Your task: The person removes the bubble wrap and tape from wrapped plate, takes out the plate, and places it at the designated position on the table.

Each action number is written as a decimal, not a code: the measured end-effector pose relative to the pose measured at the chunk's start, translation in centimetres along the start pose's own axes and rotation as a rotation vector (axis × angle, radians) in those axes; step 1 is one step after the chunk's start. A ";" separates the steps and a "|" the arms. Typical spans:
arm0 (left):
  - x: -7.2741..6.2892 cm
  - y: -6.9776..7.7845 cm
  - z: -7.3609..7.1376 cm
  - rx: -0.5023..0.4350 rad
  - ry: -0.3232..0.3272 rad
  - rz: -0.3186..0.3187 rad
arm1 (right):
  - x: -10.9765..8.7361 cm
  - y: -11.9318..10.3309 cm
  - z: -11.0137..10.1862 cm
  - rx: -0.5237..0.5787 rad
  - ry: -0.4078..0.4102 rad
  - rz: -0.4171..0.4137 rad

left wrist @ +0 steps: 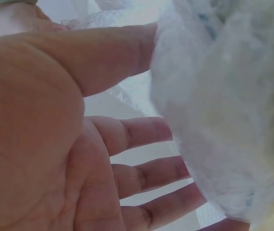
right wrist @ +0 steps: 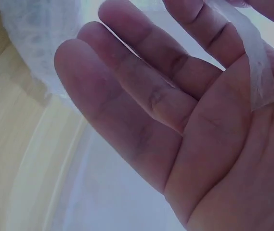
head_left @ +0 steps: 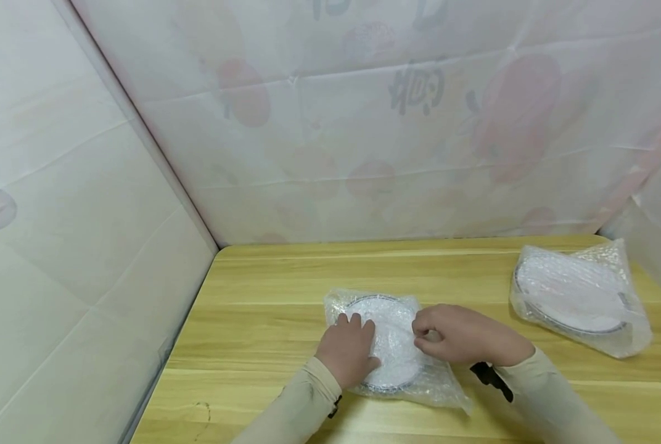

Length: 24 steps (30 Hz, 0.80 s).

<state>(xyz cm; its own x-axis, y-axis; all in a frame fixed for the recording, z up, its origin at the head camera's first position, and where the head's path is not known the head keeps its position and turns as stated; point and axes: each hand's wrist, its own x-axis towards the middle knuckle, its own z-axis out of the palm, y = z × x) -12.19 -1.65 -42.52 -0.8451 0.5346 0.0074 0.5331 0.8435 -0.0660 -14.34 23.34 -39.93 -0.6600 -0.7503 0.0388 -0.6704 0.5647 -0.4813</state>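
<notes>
A round white plate with a dark rim, wrapped in bubble wrap [head_left: 395, 351], lies on the wooden table in the head view. My left hand [head_left: 346, 350] rests on its left part. In the left wrist view, that hand's fingers [left wrist: 151, 175] are spread and fairly straight against the bubble wrap [left wrist: 218, 115]. At the plate's right side, my right hand [head_left: 463, 335] has thumb and forefinger brought together. A translucent strip [right wrist: 259, 67], looking like tape, runs from between them across the palm in the right wrist view. The other right fingers [right wrist: 141, 91] extend loosely.
Another bubble-wrapped round plate [head_left: 571, 293] lies at the back right of the wooden table [head_left: 264, 327]. Pale printed sheeting [head_left: 330, 154] stands behind the table's far edge, and a white panel [head_left: 75, 246] rises along its left side.
</notes>
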 end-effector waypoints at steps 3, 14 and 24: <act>-0.1 -0.2 -0.2 -0.028 -0.009 0.004 | 0.0 -0.3 -0.3 0.039 -0.013 0.025; -1.0 0.4 -1.4 -0.064 -0.020 -0.054 | 0.0 -0.3 -0.4 0.039 -0.013 0.094; -1.0 2.1 -1.4 -0.171 0.085 0.019 | 0.0 -0.6 -0.4 0.053 0.010 0.063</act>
<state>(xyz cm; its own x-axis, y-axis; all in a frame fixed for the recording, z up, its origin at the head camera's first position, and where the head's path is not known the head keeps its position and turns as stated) -10.20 -0.33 -41.27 -0.8319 0.5472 0.0928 0.5546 0.8256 0.1035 -14.11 23.17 -39.28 -0.7036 -0.7104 0.0155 -0.6087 0.5913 -0.5291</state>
